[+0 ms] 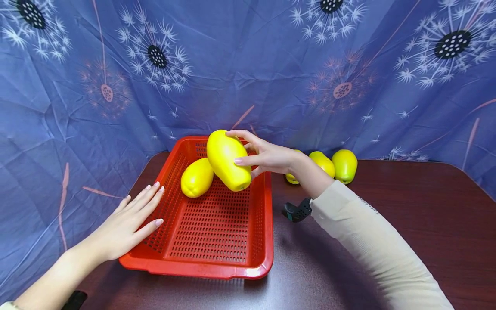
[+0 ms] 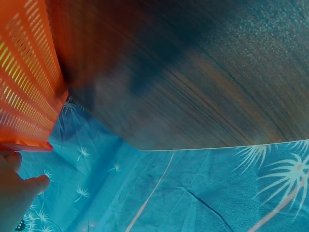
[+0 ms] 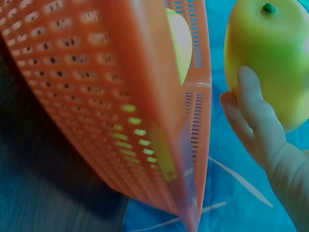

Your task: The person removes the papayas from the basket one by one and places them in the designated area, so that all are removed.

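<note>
The right hand (image 1: pixel 267 157) grips a yellow fruit (image 1: pixel 226 161) over the red basket (image 1: pixel 201 270), which the left hand (image 1: pixel 128 221) touches, straight-fingered.

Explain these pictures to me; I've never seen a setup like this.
There is no machine here, just a person's two bare hands. The wide picture comes from a camera worn on the head, looking forward and down; the other two come from cameras on each wrist. On a dark brown wood-grained table stands a slotted red plastic basket. Inside lies a smooth yellow oval fruit. The left hand rests against the basket's left side. The right hand holds a yellow oblong fruit, seen over the basket. Three rounded yellow-green fruits sit to the basket's right.
</note>
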`<action>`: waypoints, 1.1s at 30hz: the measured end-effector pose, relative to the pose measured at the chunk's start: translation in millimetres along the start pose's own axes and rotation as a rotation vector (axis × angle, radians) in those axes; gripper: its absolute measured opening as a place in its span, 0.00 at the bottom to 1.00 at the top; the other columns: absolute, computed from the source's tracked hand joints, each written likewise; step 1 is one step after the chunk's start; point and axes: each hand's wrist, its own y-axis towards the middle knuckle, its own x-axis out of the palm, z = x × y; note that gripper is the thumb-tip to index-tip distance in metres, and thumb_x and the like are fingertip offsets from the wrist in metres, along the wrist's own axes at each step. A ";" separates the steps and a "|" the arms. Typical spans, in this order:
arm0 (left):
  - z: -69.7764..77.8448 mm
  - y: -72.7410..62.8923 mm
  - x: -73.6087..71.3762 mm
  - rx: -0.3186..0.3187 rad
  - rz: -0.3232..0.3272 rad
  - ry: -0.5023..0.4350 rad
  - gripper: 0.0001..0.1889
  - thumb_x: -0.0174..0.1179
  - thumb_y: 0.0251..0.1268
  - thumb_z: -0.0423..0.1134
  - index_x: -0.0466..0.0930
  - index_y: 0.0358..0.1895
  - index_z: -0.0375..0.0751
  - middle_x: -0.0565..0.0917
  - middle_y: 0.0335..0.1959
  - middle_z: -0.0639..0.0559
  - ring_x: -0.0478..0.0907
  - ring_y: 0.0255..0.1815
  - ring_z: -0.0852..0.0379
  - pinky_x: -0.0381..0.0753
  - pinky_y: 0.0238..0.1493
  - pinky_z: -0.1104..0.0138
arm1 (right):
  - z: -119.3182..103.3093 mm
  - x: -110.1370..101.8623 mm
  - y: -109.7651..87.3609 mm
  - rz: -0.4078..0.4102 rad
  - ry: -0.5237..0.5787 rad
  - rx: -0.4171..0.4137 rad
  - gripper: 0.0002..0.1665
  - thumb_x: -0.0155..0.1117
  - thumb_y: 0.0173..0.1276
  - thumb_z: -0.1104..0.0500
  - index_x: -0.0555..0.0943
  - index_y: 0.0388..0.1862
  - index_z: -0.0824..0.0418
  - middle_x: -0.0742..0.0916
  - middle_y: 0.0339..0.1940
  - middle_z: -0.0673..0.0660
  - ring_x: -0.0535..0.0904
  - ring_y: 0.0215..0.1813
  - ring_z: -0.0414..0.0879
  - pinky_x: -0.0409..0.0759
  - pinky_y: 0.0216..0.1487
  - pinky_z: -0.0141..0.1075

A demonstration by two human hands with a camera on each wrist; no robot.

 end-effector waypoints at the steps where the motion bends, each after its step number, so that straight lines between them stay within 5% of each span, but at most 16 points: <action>1: 0.2 0.0 0.0 0.000 0.000 0.000 0.33 0.50 0.69 0.49 0.52 0.73 0.43 0.50 0.74 0.46 0.38 0.75 0.53 0.38 0.67 0.43 | 0.1 -0.8 -1.9 0.001 0.001 -0.001 0.40 0.57 0.67 0.63 0.53 0.71 0.39 0.59 0.65 0.60 0.65 0.62 0.58 0.77 0.46 0.55; 17: 2.1 0.8 -1.0 -0.014 -0.013 -0.004 0.34 0.50 0.69 0.50 0.52 0.73 0.43 0.50 0.75 0.46 0.37 0.75 0.52 0.36 0.67 0.44 | 6.7 -14.3 -38.5 0.054 -0.009 -0.016 0.42 0.59 0.67 0.60 0.49 0.73 0.41 0.59 0.66 0.62 0.72 0.58 0.60 0.77 0.45 0.55; 33: 2.8 1.2 -2.2 -0.023 -0.027 -0.010 0.34 0.50 0.69 0.50 0.50 0.74 0.44 0.49 0.75 0.46 0.38 0.75 0.51 0.37 0.67 0.43 | 19.3 -22.3 -89.0 0.144 -0.084 0.063 0.43 0.59 0.67 0.61 0.48 0.73 0.40 0.59 0.64 0.64 0.74 0.56 0.60 0.78 0.45 0.53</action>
